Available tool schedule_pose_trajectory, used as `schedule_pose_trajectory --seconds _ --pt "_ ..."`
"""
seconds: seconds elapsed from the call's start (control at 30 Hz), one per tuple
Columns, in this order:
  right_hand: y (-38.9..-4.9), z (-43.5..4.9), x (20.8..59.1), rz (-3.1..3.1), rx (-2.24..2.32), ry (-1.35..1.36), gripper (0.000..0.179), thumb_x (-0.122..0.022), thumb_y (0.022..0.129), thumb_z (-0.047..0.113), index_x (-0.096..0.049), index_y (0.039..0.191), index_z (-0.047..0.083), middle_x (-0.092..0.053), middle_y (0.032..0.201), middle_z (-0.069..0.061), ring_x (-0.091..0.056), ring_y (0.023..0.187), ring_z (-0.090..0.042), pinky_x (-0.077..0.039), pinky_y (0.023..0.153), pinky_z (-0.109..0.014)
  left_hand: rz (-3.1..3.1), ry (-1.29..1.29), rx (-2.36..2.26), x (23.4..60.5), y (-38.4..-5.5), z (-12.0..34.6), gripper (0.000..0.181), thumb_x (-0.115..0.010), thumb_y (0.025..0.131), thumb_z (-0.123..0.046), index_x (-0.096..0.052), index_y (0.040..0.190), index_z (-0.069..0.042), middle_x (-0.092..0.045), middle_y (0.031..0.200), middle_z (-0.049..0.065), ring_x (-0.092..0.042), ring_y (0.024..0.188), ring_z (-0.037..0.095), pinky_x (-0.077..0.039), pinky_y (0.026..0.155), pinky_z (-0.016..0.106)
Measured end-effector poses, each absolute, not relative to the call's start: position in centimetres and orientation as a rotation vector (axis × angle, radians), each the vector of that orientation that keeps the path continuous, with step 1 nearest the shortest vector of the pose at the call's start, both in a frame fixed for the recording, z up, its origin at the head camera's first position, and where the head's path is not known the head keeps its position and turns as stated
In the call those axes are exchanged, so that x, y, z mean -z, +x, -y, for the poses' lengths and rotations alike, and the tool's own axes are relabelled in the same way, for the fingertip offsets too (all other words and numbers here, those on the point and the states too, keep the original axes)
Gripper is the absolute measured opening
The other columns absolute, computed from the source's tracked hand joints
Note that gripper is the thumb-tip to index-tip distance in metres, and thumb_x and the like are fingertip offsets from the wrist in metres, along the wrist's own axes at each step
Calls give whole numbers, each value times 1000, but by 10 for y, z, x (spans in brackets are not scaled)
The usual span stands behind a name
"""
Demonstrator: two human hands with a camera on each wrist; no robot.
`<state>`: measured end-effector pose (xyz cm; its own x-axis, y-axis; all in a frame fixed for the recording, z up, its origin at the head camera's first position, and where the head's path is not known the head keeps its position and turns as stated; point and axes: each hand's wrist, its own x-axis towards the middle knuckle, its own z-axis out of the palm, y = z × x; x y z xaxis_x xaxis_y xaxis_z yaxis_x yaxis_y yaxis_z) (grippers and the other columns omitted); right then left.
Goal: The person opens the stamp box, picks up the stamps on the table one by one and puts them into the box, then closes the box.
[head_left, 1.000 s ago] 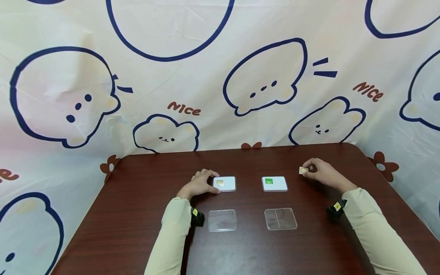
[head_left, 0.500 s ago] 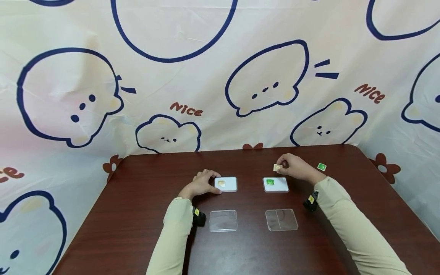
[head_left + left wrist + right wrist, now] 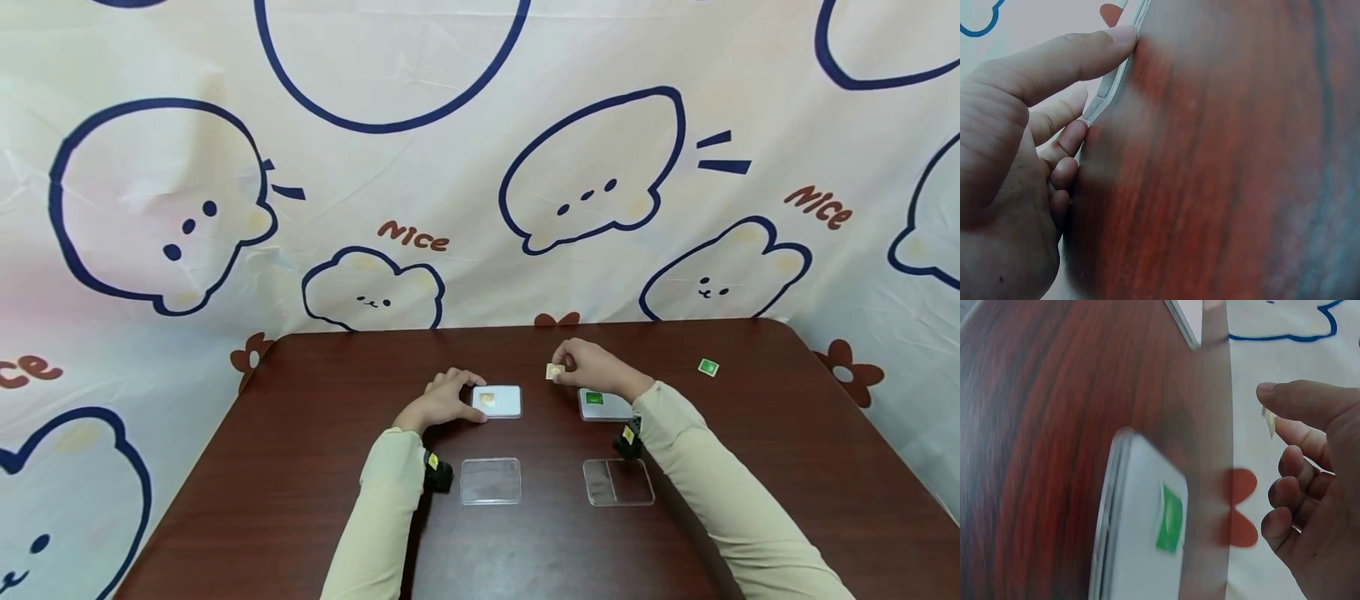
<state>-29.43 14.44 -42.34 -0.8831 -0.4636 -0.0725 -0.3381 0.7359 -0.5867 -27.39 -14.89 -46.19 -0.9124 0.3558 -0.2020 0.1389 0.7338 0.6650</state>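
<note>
My left hand (image 3: 442,402) holds a flat white box (image 3: 507,402) by its left end, thumb at the near corner and fingers at the far one. A small beige square (image 3: 487,400) lies on the box's white top. Over the table's far part, my right hand (image 3: 600,372) pinches another small beige square (image 3: 554,371) between thumb and fingertips; in the right wrist view this square (image 3: 1269,422) shows edge-on. Behind the right wrist is a second white box (image 3: 617,407) with a green square (image 3: 594,398) on it, partly hidden by the sleeve in the head view.
A loose green square (image 3: 708,367) lies at the far right of the dark wooden table (image 3: 270,467). Two clear plastic covers, a left one (image 3: 491,482) and a right one (image 3: 618,492), lie nearer the front. A patterned cloth (image 3: 465,183) hangs behind the table.
My right hand has moved left across the table with the beige square, passing behind the second white box and uncovering the loose green square. The left hand stays on its box.
</note>
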Motion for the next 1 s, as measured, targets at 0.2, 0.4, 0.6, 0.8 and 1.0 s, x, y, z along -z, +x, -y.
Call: schedule_pose_trajectory --seconds 0.2,0.4,0.6,0.8,1.0 --pt "-294 -121 432 -2687 882 -645 23 -67 91 20 -59 108 7 -53 95 -7 -47 81 -17 -41 69 -30 -2625 387 -958 463 -273 150 58 -83 74 -32 -58 126 -24 -46 134 4 -35 120 25 -30 99 45" --pt "-295 -100 441 -2674 885 -684 21 -66 91 20 -60 106 8 -52 92 -6 -47 79 -17 -40 69 -29 -2636 382 -943 461 -275 149 58 -82 74 -34 -58 126 -25 -46 135 4 -35 122 26 -30 101 46" --pt "-295 -86 450 -2662 871 -737 18 -67 89 16 -62 105 6 -54 90 -5 -47 80 -15 -40 71 -28 -2642 404 -922 463 -277 149 59 -82 75 -35 -58 127 -24 -47 133 4 -36 122 26 -29 102 46" --pt "-296 -78 457 -2649 859 -768 17 -67 89 13 -63 103 5 -54 88 -3 -47 79 -14 -40 73 -28 -2635 410 -928 464 -278 149 59 -82 75 -35 -58 127 -24 -47 133 5 -37 122 27 -28 104 46" --pt "-293 -72 455 -2632 838 -771 19 -66 90 15 -63 105 5 -55 91 -4 -48 79 -14 -41 73 -28 -2622 405 -936 462 -277 150 59 -82 75 -36 -57 127 -25 -47 133 4 -36 122 26 -27 105 47"
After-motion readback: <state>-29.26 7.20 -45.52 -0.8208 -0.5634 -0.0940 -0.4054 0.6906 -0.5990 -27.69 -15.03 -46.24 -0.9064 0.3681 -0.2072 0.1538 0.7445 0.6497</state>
